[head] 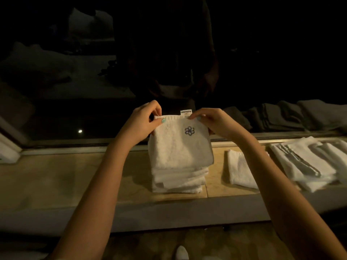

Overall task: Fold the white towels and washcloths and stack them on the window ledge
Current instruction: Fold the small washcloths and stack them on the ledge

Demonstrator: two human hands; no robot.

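A folded white washcloth (178,145) with a small blue flower emblem and a label at its far edge lies on top of a stack of folded white cloths (178,180) on the tan window ledge (75,177). My left hand (144,121) pinches the washcloth's far left corner. My right hand (210,120) pinches its far right corner. Both forearms reach in from the bottom of the view.
A loose white washcloth (239,169) lies right of the stack. Further right sit overlapping folded white towels (308,162). The dark window glass (93,81) stands directly behind the ledge and mirrors the towels. A white shoe tip (181,253) shows on the floor below.
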